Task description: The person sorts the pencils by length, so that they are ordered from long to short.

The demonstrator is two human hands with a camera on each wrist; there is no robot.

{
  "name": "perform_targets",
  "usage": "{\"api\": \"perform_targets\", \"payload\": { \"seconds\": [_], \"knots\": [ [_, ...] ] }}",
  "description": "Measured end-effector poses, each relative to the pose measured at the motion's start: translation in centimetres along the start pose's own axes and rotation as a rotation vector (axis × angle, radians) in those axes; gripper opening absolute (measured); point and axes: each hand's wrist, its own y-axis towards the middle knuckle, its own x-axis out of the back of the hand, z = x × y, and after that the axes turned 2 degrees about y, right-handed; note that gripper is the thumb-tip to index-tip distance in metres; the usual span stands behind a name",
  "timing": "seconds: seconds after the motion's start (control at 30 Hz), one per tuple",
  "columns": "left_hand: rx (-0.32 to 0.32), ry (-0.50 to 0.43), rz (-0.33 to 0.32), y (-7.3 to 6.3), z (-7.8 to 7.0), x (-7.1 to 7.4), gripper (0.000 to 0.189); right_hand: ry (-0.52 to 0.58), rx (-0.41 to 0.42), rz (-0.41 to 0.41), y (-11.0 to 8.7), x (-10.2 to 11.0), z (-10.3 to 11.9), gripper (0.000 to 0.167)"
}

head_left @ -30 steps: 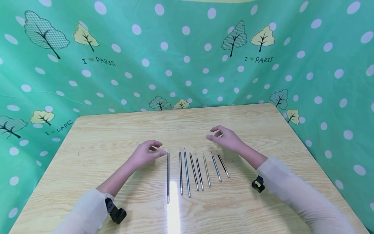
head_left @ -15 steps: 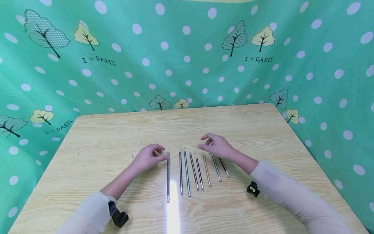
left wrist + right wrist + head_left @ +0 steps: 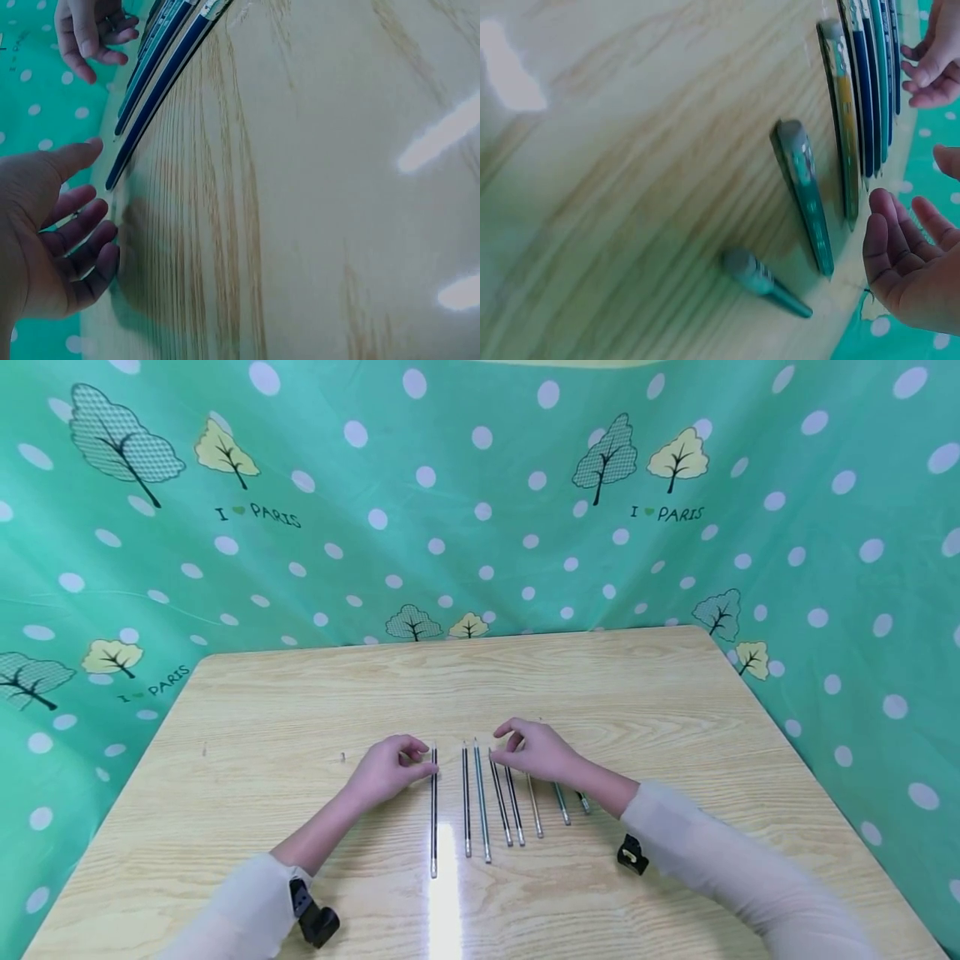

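Observation:
Several pencils lie side by side on the wooden table, tips away from me. My left hand (image 3: 390,770) is at the tip end of the long, dark leftmost pencil (image 3: 434,827). Its fingers are loosely bent, and the left wrist view shows a gap between thumb and pencil. My right hand (image 3: 540,753) hovers over the tips of the right-hand pencils, with relaxed fingers holding nothing. It partly hides a yellowish pencil (image 3: 846,105), a teal pencil (image 3: 806,195) and the short rightmost pencil (image 3: 761,281). Between the hands lie a dark pencil (image 3: 467,802) and a long teal pencil (image 3: 481,802).
The wooden table (image 3: 300,693) meets a green dotted cloth (image 3: 420,552) at the back and sides. A bright light streak (image 3: 446,893) crosses its front. A tiny mark or speck (image 3: 342,757) shows left of my left hand. Black wrist cameras (image 3: 315,920) hang below both sleeves.
My right hand has moved left and nearer to me, over the tips of the right-hand pencils. My left hand has shifted slightly right and nearer. The pencils lie as before.

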Motion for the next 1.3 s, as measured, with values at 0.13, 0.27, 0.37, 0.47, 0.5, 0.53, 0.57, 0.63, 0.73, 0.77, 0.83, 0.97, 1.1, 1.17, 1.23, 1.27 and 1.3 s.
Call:
{"api": "perform_targets", "payload": {
  "seconds": [0.13,0.27,0.37,0.47,0.5,0.53,0.57,0.63,0.73,0.77,0.83,0.97,1.1,1.17,1.23,1.27,1.3],
  "knots": [
    [0.016,0.031,-0.021,0.1,-0.3,-0.3,0.039,0.002,-0.005,0.01,0.2,-0.8,0.1,0.038],
    [0.024,0.068,-0.043,0.2,-0.7,-0.6,0.04,-0.013,-0.007,0.008,0.3,-1.5,0.2,0.038],
    [0.034,0.09,-0.058,0.2,-0.9,-0.9,0.04,-0.025,-0.001,0.008,0.3,-1.9,0.2,0.038],
    [0.049,0.11,-0.072,0.2,-1.0,-1.1,0.041,-0.044,-0.004,0.008,0.3,-2.2,0.3,0.037],
    [0.054,0.115,-0.076,0.2,-1.1,-1.1,0.041,-0.052,-0.008,0.008,0.4,-2.3,0.3,0.037],
    [0.059,0.12,-0.08,0.2,-1.1,-1.2,0.04,-0.062,-0.01,0.007,0.4,-2.4,0.3,0.037],
    [0.062,0.128,-0.084,0.3,-1.1,-1.3,0.04,-0.071,-0.01,0.006,0.4,-2.5,0.3,0.037],
    [0.067,0.14,-0.089,0.3,-1.2,-1.4,0.039,-0.088,-0.013,0.005,0.5,-2.8,0.3,0.036],
    [0.074,0.161,-0.1,0.3,-1.2,-1.6,0.038,-0.108,-0.015,0.001,0.6,-3.0,0.4,0.036],
    [0.076,0.168,-0.103,0.4,-1.2,-1.6,0.038,-0.115,-0.016,-0.001,0.6,-3.1,0.4,0.036],
    [0.081,0.178,-0.111,0.4,-1.3,-1.6,0.038,-0.127,-0.018,-0.007,0.6,-3.2,0.5,0.035],
    [0.093,0.181,-0.121,0.4,-1.3,-1.7,0.037,-0.15,-0.008,-0.027,0.7,-3.5,0.6,0.034],
    [0.102,0.144,-0.135,0.5,-1.3,-1.6,0.036,-0.167,-0.002,-0.043,0.8,-3.6,0.7,0.034],
    [0.11,0.121,-0.139,0.5,-1.3,-1.5,0.035,-0.176,-0.006,-0.046,0.8,-3.7,0.7,0.033],
    [0.116,0.095,-0.136,0.5,-1.3,-1.5,0.035,-0.188,-0.013,-0.048,0.9,-3.8,0.7,0.033],
    [0.12,0.083,-0.132,0.5,-1.3,-1.5,0.034,-0.195,-0.016,-0.05,0.9,-3.8,0.7,0.033],
    [0.123,0.07,-0.128,0.6,-1.3,-1.4,0.034,-0.201,-0.019,-0.052,0.9,-3.9,0.7,0.032]
  ]
}}
